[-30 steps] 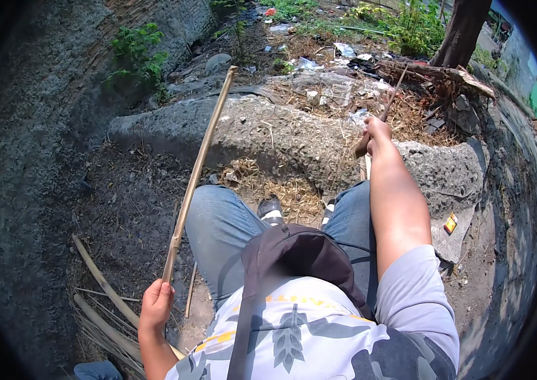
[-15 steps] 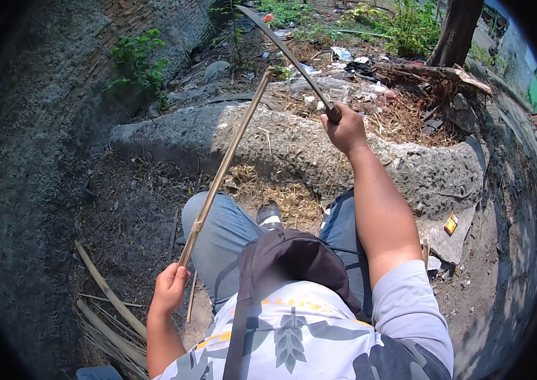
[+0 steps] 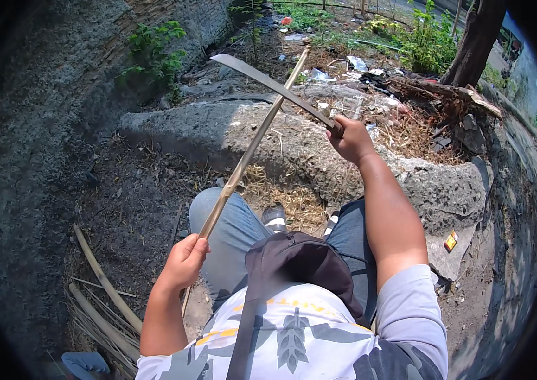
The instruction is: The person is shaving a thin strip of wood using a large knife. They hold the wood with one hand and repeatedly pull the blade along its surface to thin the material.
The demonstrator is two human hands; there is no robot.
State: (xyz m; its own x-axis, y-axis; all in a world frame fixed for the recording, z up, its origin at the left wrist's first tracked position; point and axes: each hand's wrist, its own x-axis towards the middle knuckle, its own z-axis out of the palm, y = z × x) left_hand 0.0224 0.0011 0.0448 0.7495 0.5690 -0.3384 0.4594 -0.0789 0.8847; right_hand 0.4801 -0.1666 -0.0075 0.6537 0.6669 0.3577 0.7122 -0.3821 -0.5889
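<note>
My left hand [image 3: 184, 258] is closed around the lower end of a long, pale brown stick [image 3: 243, 163], which looks like a split strip of bamboo or palm rib. It slants up and away to the right over my left knee. My right hand [image 3: 352, 140] grips the dark handle of a machete [image 3: 267, 81], arm stretched forward. The long blade points up and to the left and crosses the stick near its far end. Whether the blade touches the stick I cannot tell.
A rough concrete ledge [image 3: 243, 130] runs across in front of my knees. Long curved stalks [image 3: 107, 278] lie at lower left, near another person's denim-clad leg [image 3: 84, 364]. A wall [image 3: 46, 126] rises at left. A tree trunk [image 3: 476, 44] and scattered litter [image 3: 357, 63] are beyond the ledge.
The machete has swung down and left, so its blade now crosses the stick. My left hand has moved up and right, carrying the stick forward.
</note>
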